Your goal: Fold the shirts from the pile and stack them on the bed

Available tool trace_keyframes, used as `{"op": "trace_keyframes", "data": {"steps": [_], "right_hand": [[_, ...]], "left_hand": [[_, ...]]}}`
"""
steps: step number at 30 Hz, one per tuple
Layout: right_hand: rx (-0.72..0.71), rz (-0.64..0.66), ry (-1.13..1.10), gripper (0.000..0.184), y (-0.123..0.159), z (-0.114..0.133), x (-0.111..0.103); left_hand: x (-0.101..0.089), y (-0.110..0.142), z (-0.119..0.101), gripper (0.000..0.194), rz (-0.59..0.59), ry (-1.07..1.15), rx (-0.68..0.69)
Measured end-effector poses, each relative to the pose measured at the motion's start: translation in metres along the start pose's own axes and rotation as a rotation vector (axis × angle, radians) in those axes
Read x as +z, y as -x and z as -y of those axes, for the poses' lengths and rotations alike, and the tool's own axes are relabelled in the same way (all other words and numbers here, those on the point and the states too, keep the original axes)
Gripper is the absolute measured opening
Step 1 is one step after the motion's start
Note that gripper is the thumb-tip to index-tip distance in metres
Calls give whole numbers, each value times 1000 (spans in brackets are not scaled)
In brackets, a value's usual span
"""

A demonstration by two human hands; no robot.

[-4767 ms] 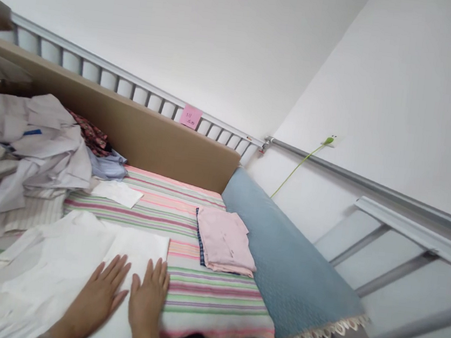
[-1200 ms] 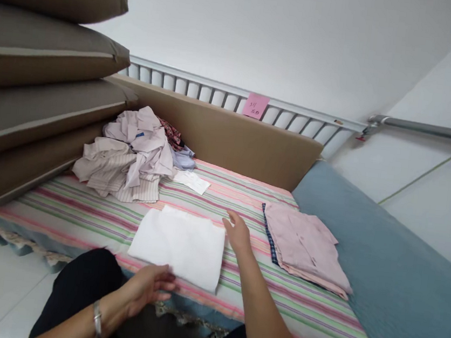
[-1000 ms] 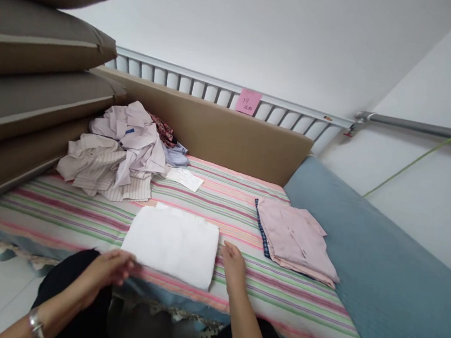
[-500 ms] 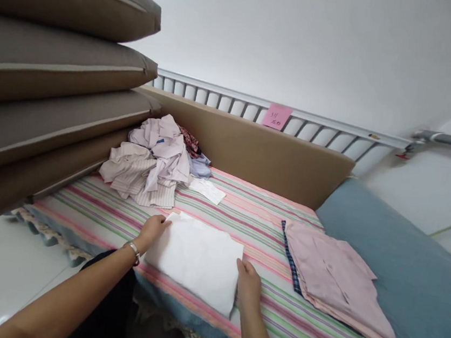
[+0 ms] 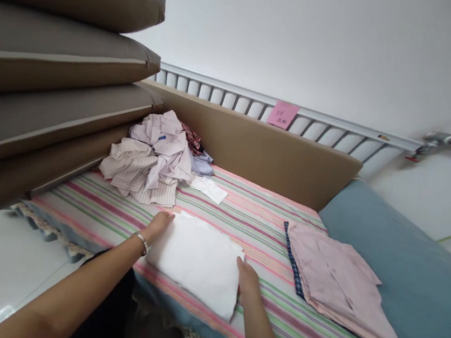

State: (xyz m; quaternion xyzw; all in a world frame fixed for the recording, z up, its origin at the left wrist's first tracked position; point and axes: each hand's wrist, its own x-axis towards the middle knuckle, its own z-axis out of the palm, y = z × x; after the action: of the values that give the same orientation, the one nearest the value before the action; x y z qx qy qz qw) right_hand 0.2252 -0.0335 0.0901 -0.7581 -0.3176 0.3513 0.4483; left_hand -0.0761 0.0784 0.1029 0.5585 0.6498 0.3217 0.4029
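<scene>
A folded white garment [image 5: 196, 260] lies on the striped sheet [image 5: 95, 205] near the bed's front edge. My left hand [image 5: 159, 223] is at its far left corner, fingers closed on the edge. My right hand [image 5: 248, 280] is at its right edge, with the fingertips tucked against or under the cloth. The two hands hold the garment from opposite sides. It rests flat on the sheet. A bracelet [image 5: 143, 242] shows on my left wrist.
A pile of crumpled shirts [image 5: 149, 160] sits at the back left, with a small white piece [image 5: 209, 189] beside it. Folded pink garments [image 5: 339, 277] are stacked to the right, beside a blue quilt [image 5: 405, 265]. Stacked brown cushions [image 5: 58, 68] overhang the left. A brown board [image 5: 260, 151] backs the bed.
The large white garment has been folded into a small rectangle. My hands have come off its front edge and moved to its left and right sides. The view has shifted left.
</scene>
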Motion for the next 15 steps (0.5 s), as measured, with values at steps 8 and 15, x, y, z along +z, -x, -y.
{"op": "trace_keyframes", "data": {"steps": [8, 15], "right_hand": [[-84, -90, 537, 30, -3, 10, 5], [-339, -180, 651, 47, 34, 26, 0]], "left_hand": [[21, -7, 8, 26, -69, -158, 113], [14, 25, 1, 39, -206, -208, 313]]}}
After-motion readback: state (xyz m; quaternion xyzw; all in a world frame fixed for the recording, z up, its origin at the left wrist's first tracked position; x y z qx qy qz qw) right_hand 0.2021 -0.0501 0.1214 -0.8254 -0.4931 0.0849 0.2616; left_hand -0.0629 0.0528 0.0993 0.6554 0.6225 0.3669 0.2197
